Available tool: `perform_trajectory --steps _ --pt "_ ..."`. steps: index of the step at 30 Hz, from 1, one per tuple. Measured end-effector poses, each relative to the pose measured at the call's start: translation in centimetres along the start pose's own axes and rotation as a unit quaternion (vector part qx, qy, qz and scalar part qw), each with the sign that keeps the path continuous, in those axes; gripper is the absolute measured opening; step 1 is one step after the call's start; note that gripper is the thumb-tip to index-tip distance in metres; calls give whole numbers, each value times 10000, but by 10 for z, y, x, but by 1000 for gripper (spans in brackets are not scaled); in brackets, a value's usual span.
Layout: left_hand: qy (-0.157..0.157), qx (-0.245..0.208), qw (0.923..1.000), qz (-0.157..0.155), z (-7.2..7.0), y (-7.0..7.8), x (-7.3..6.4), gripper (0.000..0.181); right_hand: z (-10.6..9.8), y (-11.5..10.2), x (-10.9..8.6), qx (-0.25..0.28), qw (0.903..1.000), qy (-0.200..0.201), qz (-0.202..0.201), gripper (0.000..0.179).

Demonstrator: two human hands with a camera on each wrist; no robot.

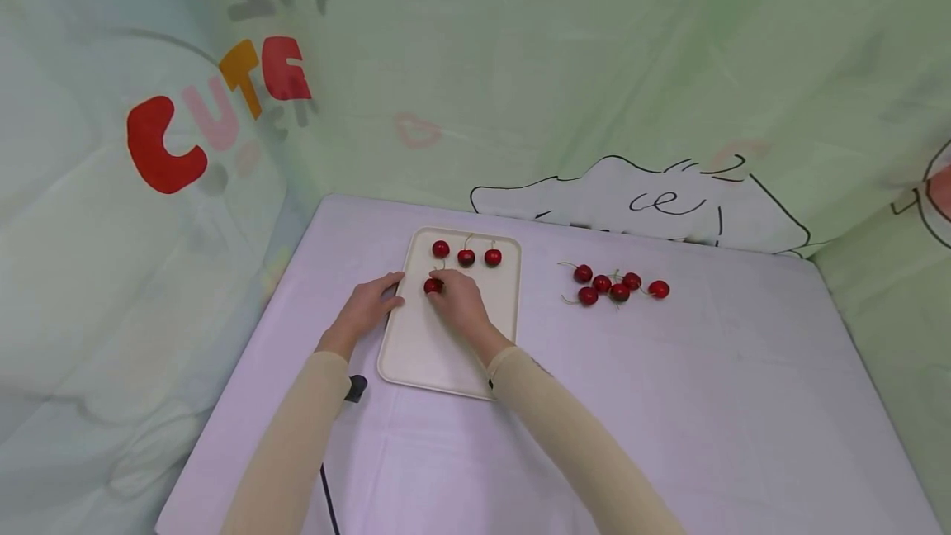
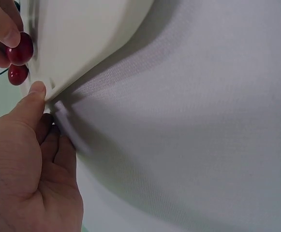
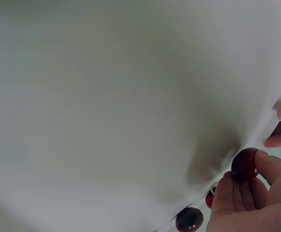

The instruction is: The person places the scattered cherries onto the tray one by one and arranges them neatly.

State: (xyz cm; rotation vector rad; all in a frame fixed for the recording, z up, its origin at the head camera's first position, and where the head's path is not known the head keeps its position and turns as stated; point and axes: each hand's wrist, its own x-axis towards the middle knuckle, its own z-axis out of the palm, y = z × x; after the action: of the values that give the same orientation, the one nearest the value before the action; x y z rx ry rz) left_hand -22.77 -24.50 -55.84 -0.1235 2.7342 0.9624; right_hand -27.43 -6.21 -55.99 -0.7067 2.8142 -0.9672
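My right hand (image 1: 459, 301) pinches a dark red cherry (image 1: 432, 286) between thumb and fingers over the left half of a cream rectangular tray (image 1: 419, 349). In the right wrist view, the same cherry (image 3: 244, 164) sits at the fingertips. At the tray's left edge, my left hand (image 1: 364, 308) grips the rim. The left wrist view has that thumb on top of the rim and the fingers curled beneath. Three more cherries stand in a row near the tray's far end: a left one (image 1: 441, 249), a middle one (image 1: 466, 258) and a right one (image 1: 493, 257).
Several cherries with stems (image 1: 602, 284) lie in a loose cluster on the white-covered table (image 1: 706, 403), right of the tray. Beside the left wrist is a small black device (image 1: 357, 388), with a black cable (image 1: 329, 498) nearby. Printed fabric (image 1: 594, 64) hangs behind the table.
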Motion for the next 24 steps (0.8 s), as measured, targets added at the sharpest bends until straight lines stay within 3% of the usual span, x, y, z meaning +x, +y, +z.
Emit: perform_trajectory --steps 8,24 --pt "-29 -27 10000 -84 1 0 0 55 3 2 -1 12 10000 -47 4 37" --pt "29 65 9999 96 0 -1 0 55 -4 -3 -4 -55 9999 -55 -67 37"
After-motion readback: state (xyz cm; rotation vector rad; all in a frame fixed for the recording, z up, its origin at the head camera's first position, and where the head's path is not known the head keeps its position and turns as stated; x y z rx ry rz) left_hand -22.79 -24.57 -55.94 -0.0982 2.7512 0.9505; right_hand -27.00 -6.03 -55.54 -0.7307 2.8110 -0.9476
